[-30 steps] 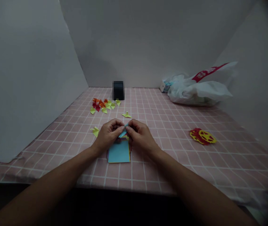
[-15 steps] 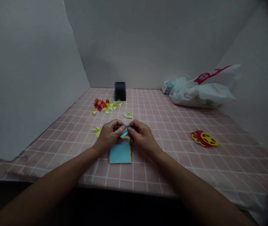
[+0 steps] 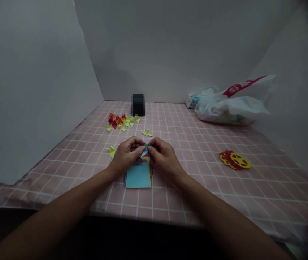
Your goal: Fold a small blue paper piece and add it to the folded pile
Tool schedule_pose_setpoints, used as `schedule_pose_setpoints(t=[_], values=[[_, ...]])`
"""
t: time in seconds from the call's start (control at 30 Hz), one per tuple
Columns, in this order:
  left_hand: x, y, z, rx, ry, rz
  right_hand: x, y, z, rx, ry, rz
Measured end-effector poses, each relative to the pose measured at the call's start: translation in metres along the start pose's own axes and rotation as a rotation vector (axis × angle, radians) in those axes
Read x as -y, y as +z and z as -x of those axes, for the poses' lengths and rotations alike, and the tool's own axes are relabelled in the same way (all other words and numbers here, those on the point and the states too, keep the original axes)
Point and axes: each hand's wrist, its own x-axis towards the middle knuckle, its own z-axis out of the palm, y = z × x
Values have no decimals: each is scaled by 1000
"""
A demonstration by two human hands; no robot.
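Observation:
Between my two hands is a small folded piece of blue paper [image 3: 145,151], partly hidden by the fingers. My left hand [image 3: 129,153] pinches its left side with thumb and forefinger. On the other side, the thumb and fingers of my right hand [image 3: 162,154] are closed on it too. Just below them lies a stack of square paper [image 3: 138,176] with a blue sheet on top and other colours showing at its edges. A yellow folded paper crane [image 3: 111,151] sits by my left hand, and another yellow crane [image 3: 147,133] stands beyond the fingertips.
Several red, orange and yellow paper cranes [image 3: 119,121] cluster at the back left, near a blurred dark box [image 3: 138,105]. Red and yellow cut-out shapes [image 3: 235,160] lie to the right. A white plastic bag [image 3: 229,106] rests at the back right, on the pink checked tablecloth [image 3: 191,144].
The blue folded paper has turned slightly between my fingers, and less of it shows. Both hands have stayed nearly in place, with small finger shifts.

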Motion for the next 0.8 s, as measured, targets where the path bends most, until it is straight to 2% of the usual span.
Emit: schedule_pose_setpoints(t=[0.2, 0.43, 0.67, 0.8], values=[[0, 1, -1, -1, 19, 2, 0, 1, 0, -10, 21, -47], [5, 1, 0, -36, 42, -98, 0, 1, 0, 11, 24, -41], [7, 1, 0, 8, 78, -134, -1, -1, 0, -36, 7, -22], [8, 0, 1, -14, 107, -175, -1, -1, 0, -38, 2, -25]])
